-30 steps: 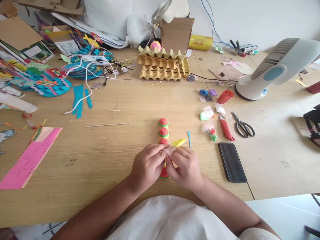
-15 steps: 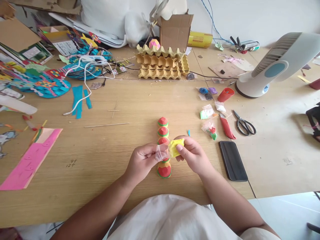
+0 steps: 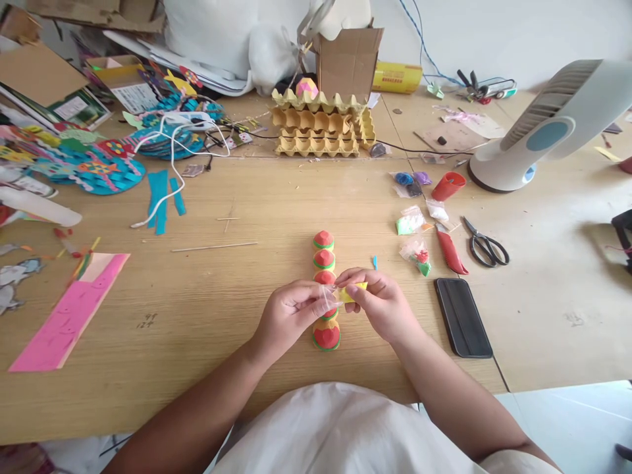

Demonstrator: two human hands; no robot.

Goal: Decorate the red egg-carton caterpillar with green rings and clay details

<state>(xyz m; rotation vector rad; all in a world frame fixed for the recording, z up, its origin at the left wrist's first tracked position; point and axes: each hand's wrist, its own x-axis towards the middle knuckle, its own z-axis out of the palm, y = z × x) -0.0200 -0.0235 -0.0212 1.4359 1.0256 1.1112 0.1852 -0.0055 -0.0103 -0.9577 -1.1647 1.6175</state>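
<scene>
My left hand (image 3: 295, 311) pinches the clear end of a small plastic bag (image 3: 326, 297). In my right hand (image 3: 379, 301), thumb and fingers close on the bag's other end, where a yellow lump that looks like modelling clay (image 3: 353, 292) shows through. Both hands are over a strip of egg-carton cups (image 3: 326, 337) coloured red, green and yellow, which lies lengthwise on the table. The hands and the bag hide the strip's middle part.
On the right lie scissors (image 3: 488, 245), a red-handled cutter (image 3: 450, 251), a black phone (image 3: 463, 317) and small clay bags (image 3: 411, 220). A fan (image 3: 538, 131) stands behind them. Egg trays (image 3: 316, 122) are at the back. Left is a pink strip (image 3: 74, 313).
The fingers of my right hand have moved over the bag toward the left hand, covering more of the yellow lump. The head view has shifted slightly.
</scene>
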